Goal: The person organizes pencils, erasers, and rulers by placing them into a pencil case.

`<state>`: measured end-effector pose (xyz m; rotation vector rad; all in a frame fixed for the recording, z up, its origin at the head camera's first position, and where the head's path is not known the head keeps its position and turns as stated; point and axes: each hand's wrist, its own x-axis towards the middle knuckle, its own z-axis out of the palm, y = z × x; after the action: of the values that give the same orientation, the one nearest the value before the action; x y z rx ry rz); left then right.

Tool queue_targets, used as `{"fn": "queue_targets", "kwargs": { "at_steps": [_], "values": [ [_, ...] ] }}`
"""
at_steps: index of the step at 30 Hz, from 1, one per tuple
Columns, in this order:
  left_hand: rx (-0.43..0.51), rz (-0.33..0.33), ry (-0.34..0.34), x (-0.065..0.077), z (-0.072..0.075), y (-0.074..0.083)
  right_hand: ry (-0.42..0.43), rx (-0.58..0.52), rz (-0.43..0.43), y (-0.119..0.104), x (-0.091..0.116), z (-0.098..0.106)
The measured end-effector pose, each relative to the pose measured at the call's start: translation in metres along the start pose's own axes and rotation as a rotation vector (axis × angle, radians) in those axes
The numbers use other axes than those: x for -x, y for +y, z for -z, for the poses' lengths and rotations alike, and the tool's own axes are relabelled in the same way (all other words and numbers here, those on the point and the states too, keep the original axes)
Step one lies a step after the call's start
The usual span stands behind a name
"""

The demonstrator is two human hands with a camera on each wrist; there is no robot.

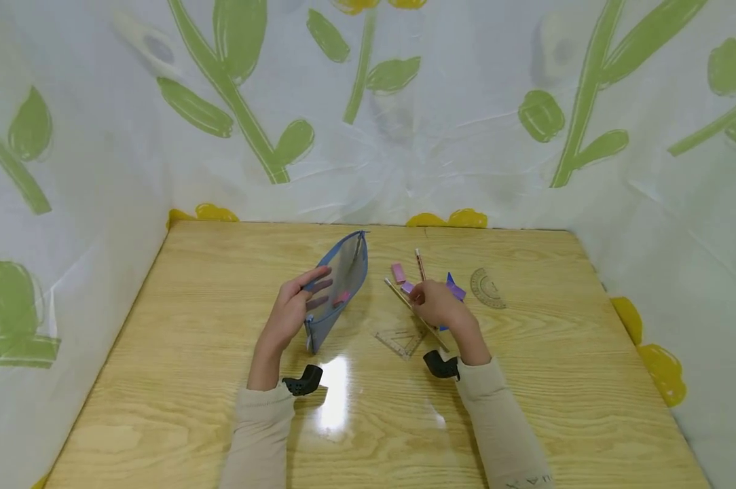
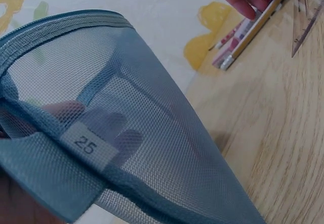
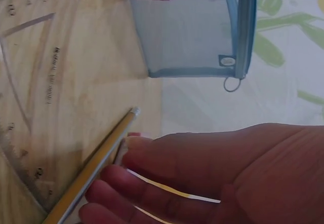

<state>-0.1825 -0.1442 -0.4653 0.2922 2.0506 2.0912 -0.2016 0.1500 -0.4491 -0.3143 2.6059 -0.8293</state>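
"Right hand down among the stationery! What's it got?"

"Can't tell! The fingers bend over the gold pencil, right by the purple eraser, and hide whatever might be between them."

"How do you play this pick?"

"Low and narrow, I'd say: thumb plus 1 finger, knuckles up, since a bumped pencil could roll."

"And the left hand?"

"Gripping the mesh pouch, left of the scatter, mouth gaping, a pink block inside! I'd hold that mouth wide and tip it towards the other hand, with the fingers clear of the opening."

"Further out?"

"A pink eraser just beyond the purple, a red pencil past the fingers, the set square on the near side, the protractor off right, all on the bench!"
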Motion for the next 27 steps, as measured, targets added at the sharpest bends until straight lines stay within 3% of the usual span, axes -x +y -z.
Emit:
{"fn": "queue_targets", "kwargs": {
  "at_steps": [8,19,27],
  "values": [
    [-0.019,-0.021,-0.008,0.005,-0.003,0.000,0.042,-0.026,-0.022,0.004,-0.002,-0.009],
    [-0.024,-0.052,0.038,0.007,-0.005,-0.001,0.131,0.052,0.027,0.008,-0.004,-0.022],
    [-0.017,-0.065,0.075,0.010,-0.005,-0.004,0.098,0.065,0.011,0.003,-0.002,-0.026]
  ]
}}
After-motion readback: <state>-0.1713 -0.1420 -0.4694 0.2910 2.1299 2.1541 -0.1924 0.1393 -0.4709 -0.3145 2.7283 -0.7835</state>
